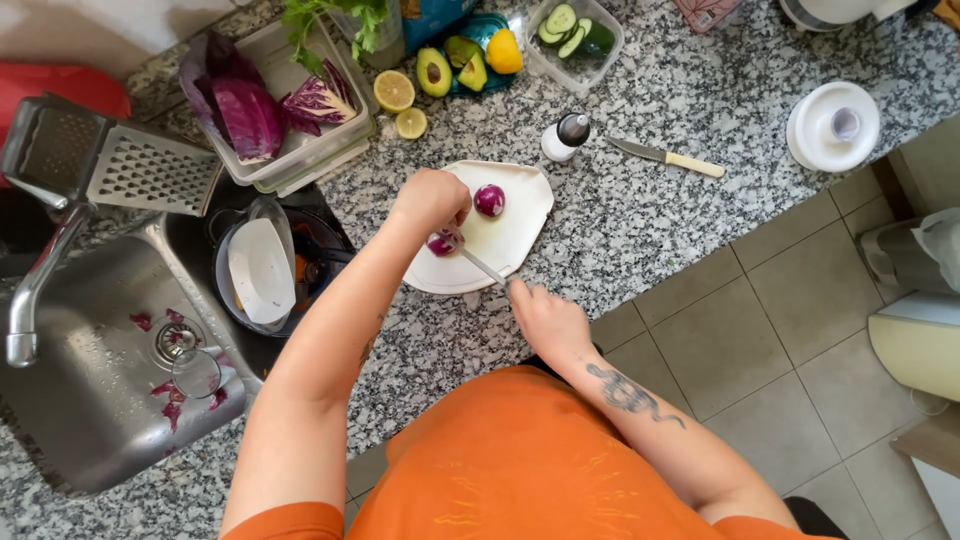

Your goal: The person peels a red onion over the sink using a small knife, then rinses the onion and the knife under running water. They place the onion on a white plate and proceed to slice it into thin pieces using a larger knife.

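On a white cutting board [520, 235] lie two red onion halves. My left hand [430, 200] presses down on the nearer onion half [443, 243]. The other onion half [489, 200] sits apart, further back on the board. My right hand [545, 318] grips a knife [482, 266] whose blade angles up to the held onion half and touches it.
A second knife [665, 156] and a small dark-capped bottle [565, 136] lie beyond the board. Containers of red cabbage [250, 115], cucumber [572, 32], avocado and lemon halves stand at the back. A grater [150, 170], a bowl [262, 270] and the sink [90, 400] are left. A white lid [833, 126] is right.
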